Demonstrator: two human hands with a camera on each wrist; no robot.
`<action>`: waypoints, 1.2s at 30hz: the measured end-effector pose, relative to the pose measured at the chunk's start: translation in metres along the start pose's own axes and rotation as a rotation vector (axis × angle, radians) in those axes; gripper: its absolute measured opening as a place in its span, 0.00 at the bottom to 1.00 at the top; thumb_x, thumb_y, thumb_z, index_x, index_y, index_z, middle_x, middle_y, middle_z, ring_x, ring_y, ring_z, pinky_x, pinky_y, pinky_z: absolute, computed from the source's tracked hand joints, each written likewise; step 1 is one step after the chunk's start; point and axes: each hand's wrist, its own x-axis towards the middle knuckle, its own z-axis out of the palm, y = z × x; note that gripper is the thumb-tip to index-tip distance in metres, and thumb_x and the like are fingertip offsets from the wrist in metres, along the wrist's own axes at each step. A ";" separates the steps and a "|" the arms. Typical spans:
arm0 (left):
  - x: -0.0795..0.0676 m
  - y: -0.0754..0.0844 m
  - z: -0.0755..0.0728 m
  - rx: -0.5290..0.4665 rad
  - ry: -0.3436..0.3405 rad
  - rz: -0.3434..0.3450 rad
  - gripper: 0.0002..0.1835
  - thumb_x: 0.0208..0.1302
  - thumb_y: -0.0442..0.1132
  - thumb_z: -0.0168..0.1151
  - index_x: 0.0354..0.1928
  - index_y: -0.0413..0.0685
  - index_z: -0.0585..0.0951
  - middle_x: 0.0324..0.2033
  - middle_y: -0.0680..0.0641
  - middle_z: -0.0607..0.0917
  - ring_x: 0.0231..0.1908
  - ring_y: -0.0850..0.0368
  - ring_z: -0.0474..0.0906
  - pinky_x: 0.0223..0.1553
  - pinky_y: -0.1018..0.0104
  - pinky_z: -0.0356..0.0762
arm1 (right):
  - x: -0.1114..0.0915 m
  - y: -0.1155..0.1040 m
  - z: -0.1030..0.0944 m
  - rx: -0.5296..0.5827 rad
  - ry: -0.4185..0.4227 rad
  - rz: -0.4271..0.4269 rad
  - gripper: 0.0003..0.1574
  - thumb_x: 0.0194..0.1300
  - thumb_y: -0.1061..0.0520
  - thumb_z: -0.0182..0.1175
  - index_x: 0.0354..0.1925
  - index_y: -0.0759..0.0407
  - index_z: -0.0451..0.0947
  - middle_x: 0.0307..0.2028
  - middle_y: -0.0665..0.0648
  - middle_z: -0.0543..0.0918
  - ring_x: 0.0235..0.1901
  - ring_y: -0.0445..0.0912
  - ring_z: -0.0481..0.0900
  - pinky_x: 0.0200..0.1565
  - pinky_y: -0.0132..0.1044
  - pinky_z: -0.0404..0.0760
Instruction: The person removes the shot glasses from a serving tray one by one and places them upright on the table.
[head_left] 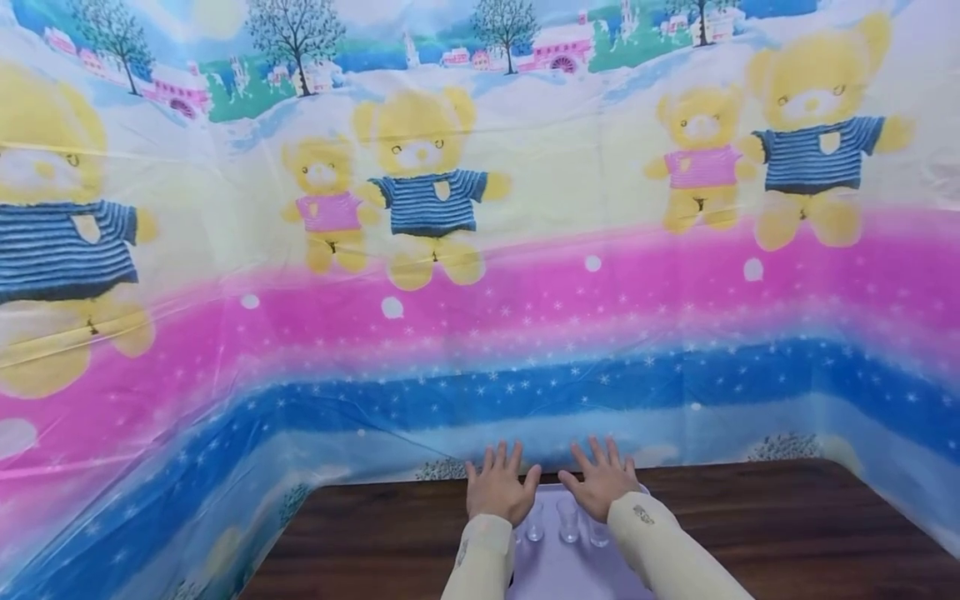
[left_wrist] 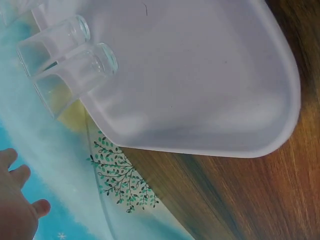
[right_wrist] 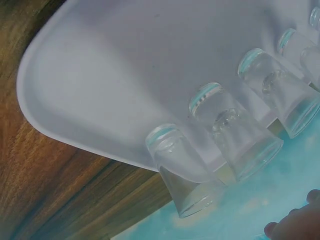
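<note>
Several small clear glasses (head_left: pixel 568 523) stand in a row across the far part of a pale lilac tray (head_left: pixel 555 575). My left hand (head_left: pixel 501 485) is raised at the tray's far left, its fingers spread and holding nothing. At the far right my right hand (head_left: pixel 603 482) is held the same way, palm down. Both hands and sleeves partly hide the outer glasses. In the left wrist view two glasses (left_wrist: pixel 75 77) show near the tray edge, apart from the fingers. The right wrist view shows thick-based glasses (right_wrist: pixel 235 135), with fingertips (right_wrist: pixel 300 222) beyond them.
The tray lies on a dark brown wooden table (head_left: pixel 375 542). Behind and at both sides hangs a printed cloth (head_left: pixel 525 317) with teddy bears, trees and snowflakes, meeting the table's edges.
</note>
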 end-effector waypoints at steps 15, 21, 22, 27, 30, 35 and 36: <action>0.008 -0.041 -0.004 -0.123 -0.185 0.039 0.32 0.70 0.61 0.40 0.64 0.46 0.70 0.58 0.42 0.73 0.61 0.41 0.64 0.59 0.38 0.55 | -0.001 0.034 -0.009 0.064 -0.067 -0.001 0.48 0.68 0.27 0.30 0.67 0.60 0.63 0.67 0.69 0.59 0.66 0.68 0.50 0.60 0.66 0.45; 0.009 -0.061 -0.013 -0.241 -0.329 0.164 0.25 0.64 0.61 0.52 0.47 0.49 0.80 0.40 0.50 0.79 0.42 0.51 0.75 0.43 0.51 0.73 | -0.011 0.083 -0.027 0.114 -0.103 0.037 0.43 0.73 0.35 0.32 0.63 0.68 0.66 0.60 0.72 0.67 0.62 0.70 0.58 0.59 0.64 0.54; 0.009 -0.064 -0.013 -0.254 -0.342 0.177 0.23 0.63 0.61 0.54 0.45 0.49 0.80 0.38 0.51 0.79 0.40 0.53 0.75 0.40 0.53 0.74 | -0.013 0.090 -0.029 0.126 -0.114 0.049 0.40 0.74 0.38 0.34 0.62 0.70 0.66 0.60 0.72 0.67 0.61 0.70 0.58 0.59 0.64 0.55; 0.005 -0.073 -0.011 -0.289 -0.391 0.197 0.21 0.56 0.55 0.65 0.44 0.47 0.80 0.36 0.50 0.80 0.35 0.56 0.76 0.37 0.55 0.75 | -0.020 0.116 -0.027 0.196 -0.207 0.111 0.26 0.70 0.56 0.44 0.59 0.72 0.68 0.55 0.71 0.72 0.57 0.67 0.67 0.55 0.62 0.63; 0.005 -0.076 -0.008 -0.320 -0.422 0.203 0.18 0.54 0.50 0.68 0.43 0.48 0.81 0.34 0.50 0.80 0.34 0.57 0.76 0.36 0.56 0.75 | -0.024 0.124 -0.019 0.233 -0.267 0.124 0.24 0.62 0.66 0.48 0.57 0.70 0.71 0.51 0.68 0.76 0.53 0.65 0.71 0.52 0.61 0.66; 0.010 -0.078 -0.003 -0.351 -0.435 0.211 0.14 0.54 0.47 0.69 0.41 0.50 0.80 0.31 0.53 0.79 0.31 0.60 0.75 0.35 0.58 0.74 | -0.027 0.129 -0.010 0.248 -0.298 0.123 0.23 0.57 0.67 0.56 0.53 0.63 0.75 0.46 0.62 0.78 0.51 0.62 0.73 0.50 0.62 0.67; 0.011 -0.077 -0.002 -0.355 -0.432 0.210 0.14 0.54 0.47 0.69 0.41 0.51 0.80 0.30 0.53 0.79 0.31 0.60 0.75 0.34 0.58 0.74 | -0.026 0.129 -0.009 0.248 -0.299 0.121 0.22 0.57 0.66 0.58 0.52 0.63 0.76 0.46 0.61 0.79 0.51 0.62 0.73 0.50 0.63 0.67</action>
